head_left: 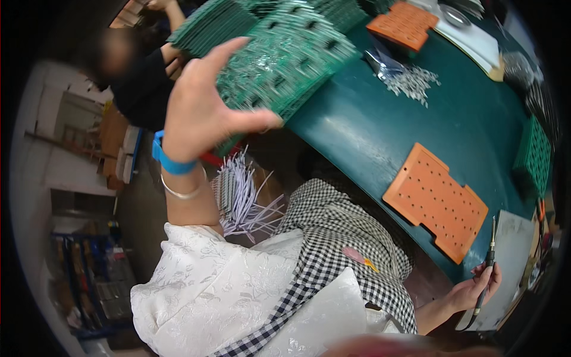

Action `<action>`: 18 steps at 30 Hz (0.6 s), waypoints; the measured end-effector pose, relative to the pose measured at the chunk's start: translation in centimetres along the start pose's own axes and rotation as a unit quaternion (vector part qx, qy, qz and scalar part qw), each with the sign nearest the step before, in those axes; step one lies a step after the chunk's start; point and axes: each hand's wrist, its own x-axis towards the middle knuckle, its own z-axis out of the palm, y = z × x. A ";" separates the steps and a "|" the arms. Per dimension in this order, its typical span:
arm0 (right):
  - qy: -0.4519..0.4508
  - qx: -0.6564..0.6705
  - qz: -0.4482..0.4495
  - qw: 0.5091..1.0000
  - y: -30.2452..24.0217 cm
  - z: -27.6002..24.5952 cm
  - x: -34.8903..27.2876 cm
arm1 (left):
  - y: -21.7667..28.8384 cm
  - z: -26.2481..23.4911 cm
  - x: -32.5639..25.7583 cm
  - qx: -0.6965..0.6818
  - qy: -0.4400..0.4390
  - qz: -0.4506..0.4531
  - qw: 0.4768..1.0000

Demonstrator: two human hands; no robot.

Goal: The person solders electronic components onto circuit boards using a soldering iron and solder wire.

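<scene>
My left hand [199, 101], with a blue band and a bangle at the wrist, is raised at the near edge of a pile of green panels [285, 53] that look like circuit boards. Its thumb and fingers are spread wide with nothing between them; whether it touches the panels I cannot tell. At the lower right, my right hand [482, 287] is closed round a soldering iron [491, 256], tip up, its dark cord trailing below. Just left of the iron, an orange plate [440, 202] dotted with small holes lies flat on the green tabletop [357, 125].
Small pale parts [413, 83] spill from a plastic bag, near another orange plate [404, 25]. Green perforated panels [535, 156] stand at the right edge. White wires [250, 202] hang below the table, by my lap. A person in dark clothes [140, 89] is at the far left.
</scene>
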 end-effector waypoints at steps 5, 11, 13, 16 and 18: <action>-0.030 0.008 0.055 0.998 1.3 2.9 0.8 | -8.1 -1.3 1.6 0.091 0.015 -0.068 0.993; -0.041 -0.017 0.013 0.999 1.4 3.3 0.5 | -10.9 3.0 4.8 0.091 -0.085 -0.100 0.987; -0.018 -0.024 0.021 0.999 1.4 3.1 0.3 | -11.1 3.8 4.9 0.063 -0.100 -0.112 0.987; -0.020 -0.031 0.026 0.999 1.4 3.4 0.4 | -11.2 4.6 4.5 0.058 -0.103 -0.121 0.986; -0.027 -0.050 0.024 0.998 1.0 3.4 0.4 | -11.1 4.8 4.3 0.050 -0.140 -0.126 0.981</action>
